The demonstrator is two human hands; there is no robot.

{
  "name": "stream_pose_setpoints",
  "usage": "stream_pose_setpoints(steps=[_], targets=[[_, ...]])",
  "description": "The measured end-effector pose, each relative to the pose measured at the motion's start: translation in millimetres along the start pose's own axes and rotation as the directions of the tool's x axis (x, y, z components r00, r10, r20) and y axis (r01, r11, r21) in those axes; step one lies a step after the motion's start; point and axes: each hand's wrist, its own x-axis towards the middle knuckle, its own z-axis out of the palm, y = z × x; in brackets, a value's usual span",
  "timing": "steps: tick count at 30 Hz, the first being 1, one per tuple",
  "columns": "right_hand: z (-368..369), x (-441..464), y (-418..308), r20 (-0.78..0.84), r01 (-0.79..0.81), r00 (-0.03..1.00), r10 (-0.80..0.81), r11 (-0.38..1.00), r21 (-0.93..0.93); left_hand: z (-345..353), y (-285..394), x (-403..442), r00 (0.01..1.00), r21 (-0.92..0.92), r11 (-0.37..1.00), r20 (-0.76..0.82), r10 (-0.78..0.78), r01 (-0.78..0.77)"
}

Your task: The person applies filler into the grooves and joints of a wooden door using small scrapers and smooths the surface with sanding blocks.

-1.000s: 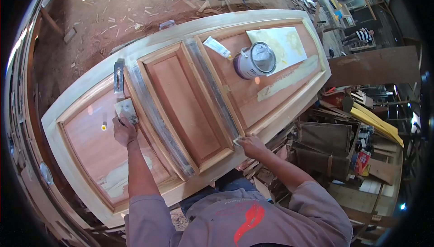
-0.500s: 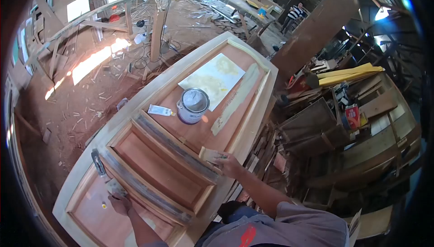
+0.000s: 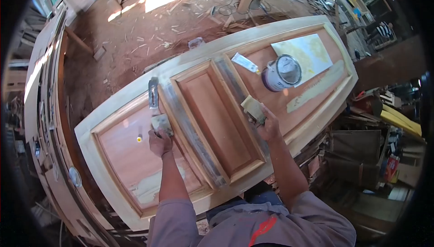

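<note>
Two bare hands work over a pale wooden panelled door (image 3: 114,184). Left hand (image 3: 160,143): fingers clamped on a smeared off-white rectangular spreader (image 3: 160,122), near a grey slotted metal tool (image 3: 153,94). Right hand (image 3: 269,127): fingers clamped on a cream rectangular spreader (image 3: 252,106) beside the reddish-brown middle panel (image 3: 214,111); contact with wood: cannot tell. Nearby: open white cylindrical can (image 3: 272,78), white yellow-capped tube (image 3: 244,62).

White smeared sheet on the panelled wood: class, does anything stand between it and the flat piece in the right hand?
Yes: the can stands on the straight line from the pale flat piece in the right hand to the white sheet, hiding part of the sheet's near edge.
</note>
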Motion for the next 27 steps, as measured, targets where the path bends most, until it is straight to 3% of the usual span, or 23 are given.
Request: stream_pose_setpoints(steps=[5, 8, 9, 11, 13, 14, 17, 20, 23, 26, 27], targets=[[-6, 27, 5, 0.128, -0.099, 0.987, 0.099, 0.995, -0.001, -2, 2, 1, 1.0, -0.011, 1.0, 0.009, -0.018, 0.018], [26, 35, -5, 0.015, -0.022, 1.0, 0.025, 0.987, -0.162, 3, -5, 1, 1.0, -0.024, 1.0, 0.004, -0.003, 0.003], [30, 43, -6, 0.008, 0.028, 1.0, -0.028, 0.931, -0.363, 4, -5, 2, 1.0, -0.021, 1.0, 0.005, 0.001, 0.0], [37, 58, -6, 0.029, 0.112, 0.991, -0.13, 0.697, -0.708, 3, -5, 2, 1.0, -0.015, 1.0, 0.005, 0.01, -0.01], [50, 71, 5, 0.223, 0.336, 0.906, -0.36, 0.289, -0.896, 1, -3, 2, 1.0, 0.007, 1.0, -0.004, 0.02, -0.02], [56, 76, 13, 0.346, 0.403, 0.834, -0.43, 0.046, -0.914, 1, -2, 2, 1.0, 0.017, 1.0, -0.009, 0.025, -0.025], [58, 92, 34, 0.484, 0.371, 0.777, -0.402, -0.329, -0.869, 3, -3, 3, 0.999, 0.003, 0.999, -0.013, 0.038, -0.038], [64, 102, 43, 0.549, 0.412, 0.719, -0.425, -0.375, -0.831, 0, 0, 3, 0.999, 0.005, 0.999, -0.017, 0.045, -0.045], [58, 124, 47, 0.397, 0.471, 0.788, -0.471, 0.046, -0.881, 3, -4, 3, 0.999, 0.007, 0.999, -0.016, 0.047, -0.047], [85, 138, 29, 0.149, 0.29, 0.928, -0.343, 0.41, -0.865, -2, 0, 4, 0.999, 0.003, 0.999, -0.003, 0.043, -0.043], [86, 149, 26, 0.191, 0.323, 0.921, -0.34, 0.388, -0.863, -1, 0, 5, 0.999, 0.007, 0.999, 0.006, 0.038, -0.038]])
